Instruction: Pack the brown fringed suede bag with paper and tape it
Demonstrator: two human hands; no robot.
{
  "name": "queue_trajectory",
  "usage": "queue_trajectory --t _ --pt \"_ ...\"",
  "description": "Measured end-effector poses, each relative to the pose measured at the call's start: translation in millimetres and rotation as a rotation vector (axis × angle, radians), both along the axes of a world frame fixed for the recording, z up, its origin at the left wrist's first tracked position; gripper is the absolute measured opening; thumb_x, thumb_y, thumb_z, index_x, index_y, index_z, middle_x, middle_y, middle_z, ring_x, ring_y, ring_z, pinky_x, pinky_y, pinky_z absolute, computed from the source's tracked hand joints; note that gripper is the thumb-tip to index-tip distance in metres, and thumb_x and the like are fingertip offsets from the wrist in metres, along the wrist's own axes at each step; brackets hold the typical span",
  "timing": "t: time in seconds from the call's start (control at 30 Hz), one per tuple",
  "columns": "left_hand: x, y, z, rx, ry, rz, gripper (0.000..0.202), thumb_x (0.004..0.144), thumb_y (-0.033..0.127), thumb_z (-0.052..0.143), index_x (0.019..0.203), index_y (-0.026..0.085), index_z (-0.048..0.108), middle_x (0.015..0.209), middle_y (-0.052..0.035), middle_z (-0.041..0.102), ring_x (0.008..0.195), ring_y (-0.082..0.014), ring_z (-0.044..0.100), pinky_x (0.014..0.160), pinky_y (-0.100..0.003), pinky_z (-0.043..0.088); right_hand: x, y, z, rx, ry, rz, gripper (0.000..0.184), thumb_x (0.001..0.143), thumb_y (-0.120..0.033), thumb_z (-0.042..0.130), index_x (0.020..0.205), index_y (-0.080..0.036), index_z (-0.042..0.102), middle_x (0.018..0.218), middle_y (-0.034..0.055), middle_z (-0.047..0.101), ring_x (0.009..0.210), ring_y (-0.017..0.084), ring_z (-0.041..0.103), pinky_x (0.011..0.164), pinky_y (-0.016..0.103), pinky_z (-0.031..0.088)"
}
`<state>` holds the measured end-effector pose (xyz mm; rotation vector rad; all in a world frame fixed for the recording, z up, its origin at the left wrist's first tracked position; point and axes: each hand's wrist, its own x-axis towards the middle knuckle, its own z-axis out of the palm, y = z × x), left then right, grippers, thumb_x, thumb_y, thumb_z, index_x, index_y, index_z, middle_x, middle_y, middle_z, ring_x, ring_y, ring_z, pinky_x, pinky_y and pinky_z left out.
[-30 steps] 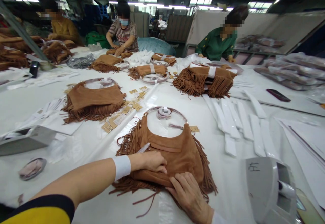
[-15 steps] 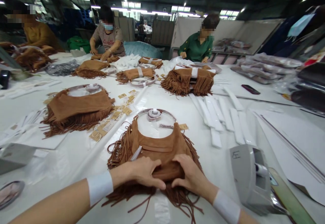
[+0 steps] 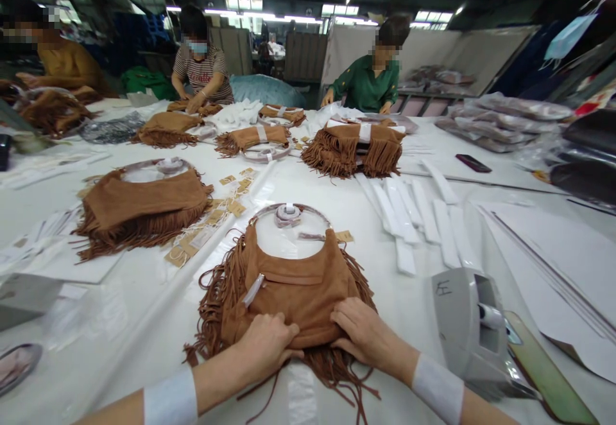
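A brown suede fringed bag (image 3: 293, 290) lies flat on the white table (image 3: 366, 219) just in front of me, its wrapped ring handle (image 3: 289, 214) pointing away. My left hand (image 3: 265, 346) grips the bag's lower left edge with curled fingers. My right hand (image 3: 362, 336) presses and pinches the lower right edge, fingers closed on the suede. Fringe spills out below and to both sides of my hands. A small white-wrapped zip pull (image 3: 253, 289) rests on the bag's front.
A grey tape dispenser (image 3: 469, 329) stands at my right. White strips (image 3: 418, 216) lie beyond it. Another fringed bag (image 3: 139, 203) and paper tags (image 3: 212, 219) lie to the left. More bags sit farther back, where three people work across the table. A phone (image 3: 473, 163) lies far right.
My hands have slid down and apart along the bag's lower edge, from its folded middle to the two lower corners. The bag now lies flatter and wider.
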<state>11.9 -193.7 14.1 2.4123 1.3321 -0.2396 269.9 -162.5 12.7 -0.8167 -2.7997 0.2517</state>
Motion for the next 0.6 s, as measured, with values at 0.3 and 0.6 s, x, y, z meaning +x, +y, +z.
queue_trajectory --t 0.3,0.6 --pt "0.4 22.9 -14.3 -0.012 0.074 0.059 0.026 0.089 0.037 0.049 0.087 0.016 0.065 0.084 -0.0102 0.064 0.077 -0.0268 0.065 0.072 -0.040 0.052 -12.9 3.6 -2.3 -0.149 -0.132 -0.144 0.009 0.090 -0.024 0.054 0.093 -0.016 0.056 0.090 0.0067 0.058 0.084 0.021 0.051 0.076 0.035 0.042" --pt "-4.2 7.4 0.5 0.025 -0.036 -0.081 0.018 0.086 0.023 0.052 0.102 0.021 0.060 0.096 -0.0077 0.064 0.089 -0.0235 0.061 0.076 -0.035 0.052 -52.4 -5.3 9.7 -0.364 -0.193 -0.089 0.020 0.075 -0.010 0.060 0.091 -0.022 0.062 0.088 0.0018 0.061 0.083 0.019 0.055 0.074 0.030 0.043"
